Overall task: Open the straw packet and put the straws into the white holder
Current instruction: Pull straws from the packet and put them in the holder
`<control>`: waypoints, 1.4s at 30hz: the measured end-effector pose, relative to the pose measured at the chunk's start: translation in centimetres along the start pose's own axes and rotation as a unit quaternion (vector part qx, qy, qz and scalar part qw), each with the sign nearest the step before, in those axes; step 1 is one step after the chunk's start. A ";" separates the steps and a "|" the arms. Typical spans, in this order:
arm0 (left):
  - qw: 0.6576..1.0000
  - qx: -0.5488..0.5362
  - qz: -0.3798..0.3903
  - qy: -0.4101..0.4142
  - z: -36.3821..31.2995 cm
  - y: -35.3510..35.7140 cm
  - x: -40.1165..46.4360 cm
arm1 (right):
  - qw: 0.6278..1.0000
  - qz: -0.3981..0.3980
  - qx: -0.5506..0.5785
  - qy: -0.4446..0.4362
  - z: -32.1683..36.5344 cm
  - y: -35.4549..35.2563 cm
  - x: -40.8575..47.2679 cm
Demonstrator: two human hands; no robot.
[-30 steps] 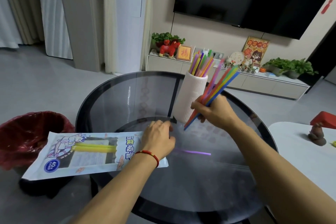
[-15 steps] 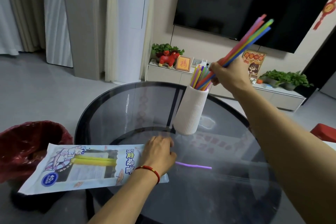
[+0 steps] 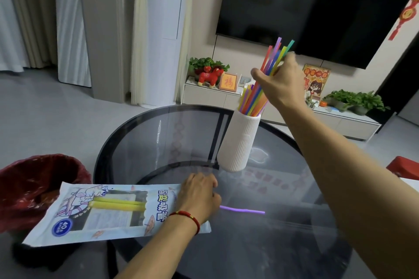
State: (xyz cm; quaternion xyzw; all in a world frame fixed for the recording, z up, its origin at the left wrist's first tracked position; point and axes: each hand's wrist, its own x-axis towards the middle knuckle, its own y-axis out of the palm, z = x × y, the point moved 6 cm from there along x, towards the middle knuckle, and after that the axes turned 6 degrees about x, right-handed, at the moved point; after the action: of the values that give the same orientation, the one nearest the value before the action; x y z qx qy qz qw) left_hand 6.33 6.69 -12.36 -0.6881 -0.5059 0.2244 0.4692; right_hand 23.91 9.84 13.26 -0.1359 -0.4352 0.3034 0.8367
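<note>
The right hand (image 3: pixel 281 85) grips a bundle of coloured straws (image 3: pixel 269 65), lower ends already inside the white holder (image 3: pixel 238 142) below its fingers; the step looks like seating them, so next comes release. The left hand (image 3: pixel 199 197) lies flat, fingers loosely curled, pinning the straw packet (image 3: pixel 108 210), printed "40". A purple straw (image 3: pixel 242 210) lies on the surface just beyond those fingers.

Straw bundle (image 3: pixel 269 70) now into holder (image 3: pixel 240 142).

two bare forearms, no sleeves, a red string bracelet (image 3: pixel 190 218) with gold bead on the left wrist
</note>
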 end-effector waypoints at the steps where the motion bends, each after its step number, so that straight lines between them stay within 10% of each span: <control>1: 1.000 0.002 0.002 0.000 0.0 0.0 0.0 | 1.000 -0.015 0.010 -0.012 0.1 -0.2 0.1; 19: 0.996 0.024 0.018 0.081 0.6 -1.7 -1.0 | 0.959 0.205 -0.144 -0.135 -2.3 3.7 -2.5; 25: 0.963 0.204 0.122 0.127 3.7 -1.5 -3.6 | 0.982 -0.003 -0.011 -0.189 -3.0 -1.7 -6.0; 33: 0.961 0.201 0.136 0.132 4.2 -1.7 -4.0 | 0.866 0.467 -0.140 -0.109 -13.4 3.5 -22.1; 42: 0.946 0.234 0.055 0.218 0.2 -2.9 -4.4 | 0.913 0.399 -0.008 -0.088 -13.0 3.8 -24.3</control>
State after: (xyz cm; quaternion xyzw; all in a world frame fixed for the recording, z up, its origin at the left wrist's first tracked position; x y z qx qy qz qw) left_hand 3.09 2.89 -10.64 -0.6176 -0.2862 0.2067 0.7028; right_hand 22.36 -1.96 -11.96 -0.2774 -0.4187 0.6193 0.6035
